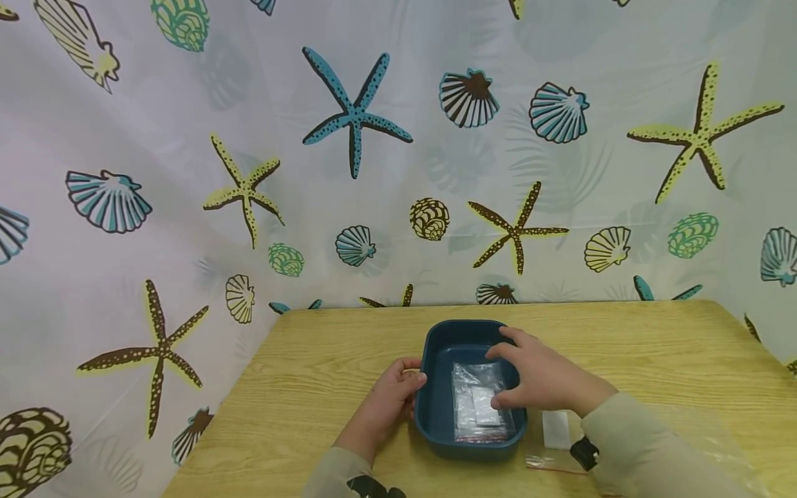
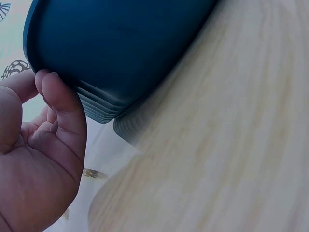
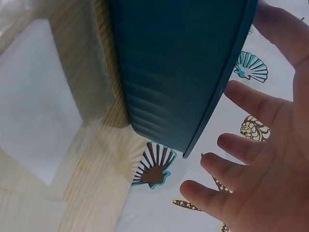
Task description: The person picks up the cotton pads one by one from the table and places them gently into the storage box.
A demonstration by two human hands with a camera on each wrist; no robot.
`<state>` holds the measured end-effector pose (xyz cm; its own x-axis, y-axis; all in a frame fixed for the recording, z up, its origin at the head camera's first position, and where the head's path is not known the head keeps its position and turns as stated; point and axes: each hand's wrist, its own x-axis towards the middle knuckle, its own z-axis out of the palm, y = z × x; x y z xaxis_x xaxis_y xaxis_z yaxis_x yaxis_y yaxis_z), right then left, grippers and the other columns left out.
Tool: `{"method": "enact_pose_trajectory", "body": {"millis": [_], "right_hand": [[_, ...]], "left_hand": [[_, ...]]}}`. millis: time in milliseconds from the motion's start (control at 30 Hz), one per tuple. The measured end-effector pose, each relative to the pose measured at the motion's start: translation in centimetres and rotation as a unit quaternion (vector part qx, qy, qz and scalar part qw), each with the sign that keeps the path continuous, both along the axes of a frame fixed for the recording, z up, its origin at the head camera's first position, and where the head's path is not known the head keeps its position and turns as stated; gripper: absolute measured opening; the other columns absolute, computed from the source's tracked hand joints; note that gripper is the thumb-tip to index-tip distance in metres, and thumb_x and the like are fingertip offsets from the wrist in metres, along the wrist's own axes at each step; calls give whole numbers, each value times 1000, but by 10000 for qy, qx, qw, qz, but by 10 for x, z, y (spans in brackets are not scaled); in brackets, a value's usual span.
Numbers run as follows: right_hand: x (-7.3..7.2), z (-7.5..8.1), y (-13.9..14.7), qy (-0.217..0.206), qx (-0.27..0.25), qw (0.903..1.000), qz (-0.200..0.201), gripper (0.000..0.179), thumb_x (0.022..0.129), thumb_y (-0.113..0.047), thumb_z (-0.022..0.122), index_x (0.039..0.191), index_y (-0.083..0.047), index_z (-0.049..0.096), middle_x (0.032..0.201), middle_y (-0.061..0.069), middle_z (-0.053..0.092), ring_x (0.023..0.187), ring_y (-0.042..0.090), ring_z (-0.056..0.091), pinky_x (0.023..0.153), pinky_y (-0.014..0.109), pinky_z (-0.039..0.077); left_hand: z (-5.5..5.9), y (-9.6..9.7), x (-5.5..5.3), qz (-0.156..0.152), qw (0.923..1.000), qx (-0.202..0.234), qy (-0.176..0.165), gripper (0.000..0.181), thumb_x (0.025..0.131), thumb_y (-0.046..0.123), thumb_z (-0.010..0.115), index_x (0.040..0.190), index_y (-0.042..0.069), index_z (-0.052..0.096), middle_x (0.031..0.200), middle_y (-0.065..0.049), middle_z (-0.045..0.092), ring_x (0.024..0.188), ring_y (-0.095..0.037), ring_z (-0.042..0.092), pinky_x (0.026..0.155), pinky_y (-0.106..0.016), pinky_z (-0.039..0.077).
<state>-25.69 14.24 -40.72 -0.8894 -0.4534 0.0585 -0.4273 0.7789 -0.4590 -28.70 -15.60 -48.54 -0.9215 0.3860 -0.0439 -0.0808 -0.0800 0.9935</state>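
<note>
A dark blue plastic bin (image 1: 470,451) with rounded corners stands on the wooden table. Inside it lies a clear zip bag (image 1: 463,387) with a white rectangle (image 1: 486,407) on it and a red line along its near edge. My left hand (image 1: 392,398) grips the bin's left rim; in the left wrist view, thumb and fingers of that hand (image 2: 43,145) pinch the edge. Over the bin's right side hovers my right hand (image 1: 542,373), fingers spread and holding nothing. The right wrist view shows this hand (image 3: 270,150) with its fingers apart, beside the bin's outer wall (image 3: 169,63).
To the right of the bin, partly under my right forearm, lies another clear zip bag (image 1: 538,462) with a white rectangle (image 1: 556,429). Clear plastic film (image 1: 703,429) spreads farther right. A curtain (image 1: 423,166) printed with shells and starfish hangs behind the table (image 1: 311,387).
</note>
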Motion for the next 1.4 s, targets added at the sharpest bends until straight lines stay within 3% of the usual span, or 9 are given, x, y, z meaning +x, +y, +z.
{"method": "enact_pose_trajectory", "body": {"millis": [600,1033,1400], "right_hand": [[5,3,12,66,44,10000,-18,67,83,-55,79,137,-20,58,161,20,27,141,46,33,102,62,41],[13,-1,36,59,-196,9998,-23,85,83,-56,78,151,-16,47,161,23,24,140,49,34,99,64,42],[28,-11,54,262,125,9992,-265,86,79,-56,81,147,-11,51,158,26,29,138,51,35,101,65,40]], "left_hand": [[-1,0,0,39,9999,12,-130,41,104,13,56,140,-1,41,86,-5,55,62,-14,48,54,-26,44],[0,-1,1,69,9999,-133,-44,42,104,17,58,139,0,42,86,-5,57,64,-14,49,56,-26,45],[3,0,3,17,10000,-61,-11,43,104,16,57,140,-2,40,87,-5,56,64,-13,50,56,-26,45]]}}
